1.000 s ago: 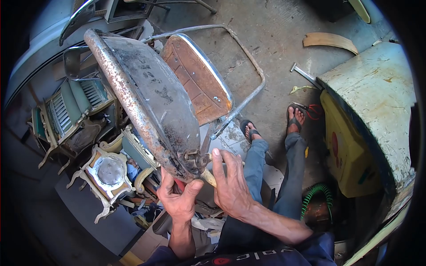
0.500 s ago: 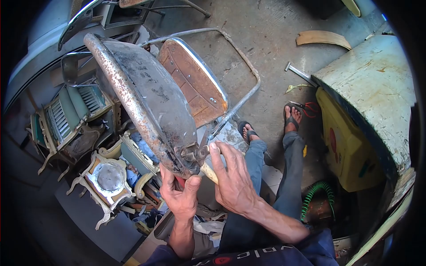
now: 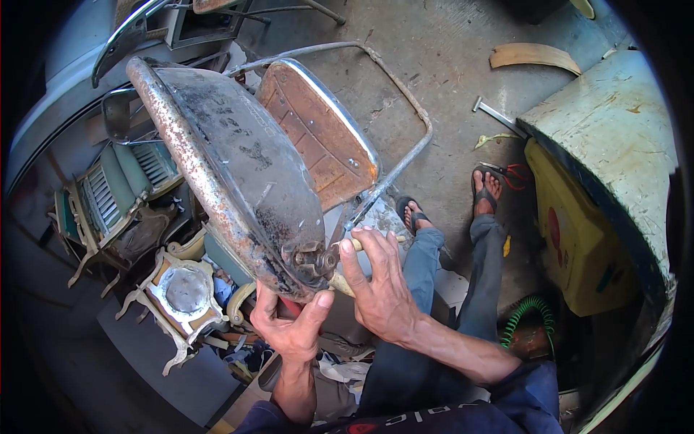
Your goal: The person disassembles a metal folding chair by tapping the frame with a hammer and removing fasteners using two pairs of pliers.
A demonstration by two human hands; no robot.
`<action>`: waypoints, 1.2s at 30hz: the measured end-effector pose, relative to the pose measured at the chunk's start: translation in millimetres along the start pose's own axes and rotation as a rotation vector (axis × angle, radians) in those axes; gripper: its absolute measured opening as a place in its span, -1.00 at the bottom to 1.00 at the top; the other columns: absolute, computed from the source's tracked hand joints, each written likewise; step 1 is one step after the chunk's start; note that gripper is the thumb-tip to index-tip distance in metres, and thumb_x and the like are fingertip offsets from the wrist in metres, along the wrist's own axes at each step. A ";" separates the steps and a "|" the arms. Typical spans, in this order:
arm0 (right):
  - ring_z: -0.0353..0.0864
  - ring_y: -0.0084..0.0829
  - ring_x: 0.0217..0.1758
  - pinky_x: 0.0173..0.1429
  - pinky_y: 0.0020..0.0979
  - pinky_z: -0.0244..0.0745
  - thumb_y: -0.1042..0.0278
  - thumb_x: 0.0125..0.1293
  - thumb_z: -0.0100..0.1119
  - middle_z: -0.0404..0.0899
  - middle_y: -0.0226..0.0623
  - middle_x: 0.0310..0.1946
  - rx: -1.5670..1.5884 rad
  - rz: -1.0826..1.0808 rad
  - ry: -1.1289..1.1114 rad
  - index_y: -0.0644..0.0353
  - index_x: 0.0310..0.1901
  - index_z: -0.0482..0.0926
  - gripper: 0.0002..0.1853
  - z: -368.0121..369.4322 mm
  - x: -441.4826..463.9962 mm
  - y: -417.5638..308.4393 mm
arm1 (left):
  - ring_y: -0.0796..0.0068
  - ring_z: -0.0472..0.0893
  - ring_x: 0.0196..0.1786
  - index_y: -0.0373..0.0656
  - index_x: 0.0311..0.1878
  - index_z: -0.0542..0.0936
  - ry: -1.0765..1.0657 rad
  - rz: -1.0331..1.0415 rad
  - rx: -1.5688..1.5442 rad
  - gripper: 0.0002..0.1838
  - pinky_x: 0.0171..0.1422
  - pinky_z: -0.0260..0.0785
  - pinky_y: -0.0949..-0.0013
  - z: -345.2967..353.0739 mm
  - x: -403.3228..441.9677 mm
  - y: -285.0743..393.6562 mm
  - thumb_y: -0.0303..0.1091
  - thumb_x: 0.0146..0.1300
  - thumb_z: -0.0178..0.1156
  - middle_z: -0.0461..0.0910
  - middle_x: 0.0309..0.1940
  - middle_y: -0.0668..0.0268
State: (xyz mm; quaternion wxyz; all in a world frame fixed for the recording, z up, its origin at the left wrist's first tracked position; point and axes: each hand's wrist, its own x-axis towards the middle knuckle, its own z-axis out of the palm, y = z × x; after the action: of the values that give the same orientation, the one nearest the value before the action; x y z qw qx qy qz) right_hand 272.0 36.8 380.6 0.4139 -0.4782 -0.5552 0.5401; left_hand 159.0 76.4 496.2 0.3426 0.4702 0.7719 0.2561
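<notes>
A worn chair seat (image 3: 238,145) with a rusty rim and dark underside is tilted up before me, its lower end near my hands. My left hand (image 3: 289,325) is closed around that lower end, thumb towards me. A bit of red shows beside its fingers. At the seat's corner sits a rusty metal bracket (image 3: 307,258). My right hand (image 3: 383,296) is closed on what look like pliers (image 3: 341,283) with pale yellowish handles, their head at the bracket. The exact contact of the jaws is hidden.
A rusty brown chair panel (image 3: 311,137) and a bent tube frame (image 3: 405,94) lie beyond the seat. Carved chair frames (image 3: 181,289) stand at left. A worn pale table (image 3: 607,108), yellow container (image 3: 578,239) and green coiled hose (image 3: 531,311) are at right. Red-handled pliers (image 3: 515,173) lie near a foot.
The pliers' handles look spread wider, and my right fingers have shifted on them. My left hand keeps its hold on the seat. The view has shifted slightly.
</notes>
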 end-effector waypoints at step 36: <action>0.51 0.25 0.20 0.34 -0.04 0.45 0.78 0.17 0.08 0.39 0.20 0.20 0.244 0.317 -0.532 0.43 0.64 0.05 -0.07 -104.5 34.9 -50.0 | 0.48 0.66 -0.01 -0.41 0.24 0.53 0.041 -0.047 -0.230 -0.41 0.19 0.50 0.37 13.6 -3.0 -13.5 -0.54 0.13 0.49 0.67 0.02 0.20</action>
State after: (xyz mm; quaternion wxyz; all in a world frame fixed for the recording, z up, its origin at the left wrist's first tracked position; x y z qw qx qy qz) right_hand 362.8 94.3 436.0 0.2192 -0.3478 -0.4938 0.7662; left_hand 162.9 68.9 478.7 0.3843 0.4044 0.7550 0.3445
